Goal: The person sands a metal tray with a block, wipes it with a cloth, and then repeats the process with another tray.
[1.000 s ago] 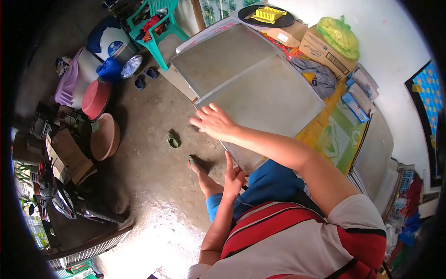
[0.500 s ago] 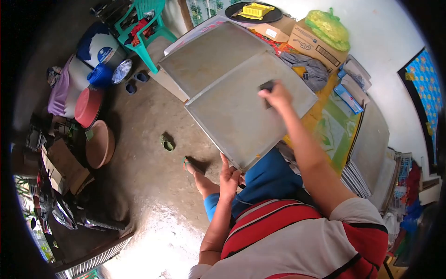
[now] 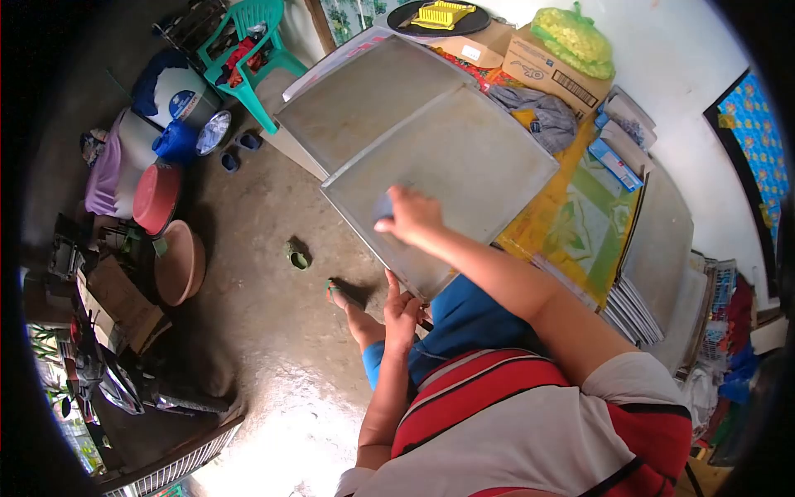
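Observation:
A flat grey metal tray [image 3: 464, 157] with low raised edges lies tilted in front of me, its near corner over my blue shorts. My left hand [image 3: 403, 315] grips that near corner from below, with its index finger stretched along the edge. A small dark thing like a handle pokes out beside those fingers. Over the left part of the tray is my right hand [image 3: 414, 217], closed round a small dark block [image 3: 383, 209] that is smeared by motion and partly covered by the fingers. A second grey tray [image 3: 373, 103] lies just beyond the first.
To the right is a yellow and green cloth [image 3: 580, 224] beside a stack of thin sheets [image 3: 633, 315]. Behind stand a cardboard box [image 3: 555, 70] and a green plastic chair [image 3: 257, 62]. Basins [image 3: 178, 263] and a green slipper [image 3: 297, 255] are on the floor at left.
My right hand has swept with the block from the right side of the tray to its near left side. My left hand stays at the corner.

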`<state>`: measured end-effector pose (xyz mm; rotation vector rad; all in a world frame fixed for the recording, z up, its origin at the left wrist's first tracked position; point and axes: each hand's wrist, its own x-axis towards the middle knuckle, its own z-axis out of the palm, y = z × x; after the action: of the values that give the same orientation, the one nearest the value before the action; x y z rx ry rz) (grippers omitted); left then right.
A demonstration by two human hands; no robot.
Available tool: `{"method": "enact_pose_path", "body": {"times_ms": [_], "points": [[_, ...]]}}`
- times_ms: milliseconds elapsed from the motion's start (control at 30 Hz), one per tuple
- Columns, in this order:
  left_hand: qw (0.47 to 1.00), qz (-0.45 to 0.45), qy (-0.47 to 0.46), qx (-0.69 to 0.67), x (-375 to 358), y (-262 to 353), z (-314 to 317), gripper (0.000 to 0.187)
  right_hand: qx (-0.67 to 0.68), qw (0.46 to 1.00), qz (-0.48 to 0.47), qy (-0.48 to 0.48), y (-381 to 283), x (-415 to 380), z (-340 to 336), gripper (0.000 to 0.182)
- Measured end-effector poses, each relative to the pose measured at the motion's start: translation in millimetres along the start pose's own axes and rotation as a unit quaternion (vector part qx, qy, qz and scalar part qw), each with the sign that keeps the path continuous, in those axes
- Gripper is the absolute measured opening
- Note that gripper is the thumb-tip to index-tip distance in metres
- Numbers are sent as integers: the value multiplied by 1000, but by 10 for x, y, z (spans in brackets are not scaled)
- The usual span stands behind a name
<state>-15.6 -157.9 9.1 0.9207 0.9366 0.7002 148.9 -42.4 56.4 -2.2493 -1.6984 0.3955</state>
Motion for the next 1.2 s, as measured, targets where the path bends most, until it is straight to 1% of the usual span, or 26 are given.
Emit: {"method": "enact_pose_path", "body": {"times_ms": [33, 100, 133, 233, 267, 333, 400, 433, 500, 567, 633, 667, 700, 733, 767, 800, 867, 967, 1000, 1033, 1067, 1133, 1167, 1200], "points": [[1000, 3, 2, -5, 10, -19, -8, 87, -24, 999, -39, 8, -104, -65, 63, 68], [1000, 3, 1, -1, -14, -32, -46, 87, 13, 1000, 5, 5, 21, 139, 56, 68], [1000, 5, -4, 5, -13, -23, -49, 87, 42, 997, 56, 34, 157, 276, -45, 66], [1000, 10, -15, 6, 12, -12, -61, 87, 61, 983, 134, 114, 406, 549, -213, 62], [1000, 10, -16, 9, 18, -12, -61, 87, 63, 985, 120, 105, 359, 574, -138, 63], [1000, 8, -15, 2, 27, -27, -39, 87, 78, 991, 90, 67, -23, 491, 90, 64], [1000, 2, -9, -10, 20, -29, -30, 87, 95, 995, 22, -2, -427, 283, 181, 67], [1000, 7, -10, -14, 12, -18, -25, 86, 90, 995, -8, -46, -591, 179, 97, 67], [1000, 17, -15, -19, -13, 15, -19, 86, 135, 988, -72, -27, -668, 45, 152, 72], [1000, 8, 1, -19, -31, 6, -17, 84, 135, 988, -78, -1, -550, -77, -42, 73], [999, -1, 6, -40, -35, -11, -30, 81, 154, 987, -8, 48, -134, -88, -215, 70], [999, -8, -4, -47, -25, -39, -51, 80, 139, 988, 36, 50, 192, -38, -326, 69], [998, -16, -13, -55, -14, -81, -89, 79, 124, 988, 79, 52, 573, 22, -442, 69], [997, -23, -21, -64, -2, -107, -110, 78, 96, 983, 121, 95, 971, 42, -553, 70], [997, -19, -28, -67, 5, -106, -115, 76, 108, 975, 146, 127, 1398, 43, -692, 70], [997, -17, -34, -69, -1, -90, -118, 74, 145, 966, 177, 117, 1832, 61, -843, 74], [997, -15, -46, -66, -25, -24, -99, 70, 91, 944, 207, 241, 2582, 13, -961, 74], [996, -17, -60, -56, 18, -53, -105, 67, 56, 952, 188, 237, 2958, -111, -847, 80], [996, -24, -59, -67, 30, -52, -103, 66, 78, 955, 230, 172, 2946, -77, -724, 83], [995, -33, -56, -79, 39, -49, -97, 66, 66, 960, 234, 136, 2636, -124, -747, 84], [994, -44, -54, -89, 31, -49, -91, 65, 54, 965, 239, 98, 2143, -250, -789, 85], [991, -50, -39, -115, 15, -27, -48, 63, 23, 978, 196, 74, 1330, -475, -584, 80], [990, -52, -32, -129, 6, -24, -31, 62, 19, 986, 156, 62, 1044, -553, -408, 78], [990, -41, -42, -130, 14, -28, -37, 63, 16, 992, 115, 50, 907, -603, -286, 77]]}}
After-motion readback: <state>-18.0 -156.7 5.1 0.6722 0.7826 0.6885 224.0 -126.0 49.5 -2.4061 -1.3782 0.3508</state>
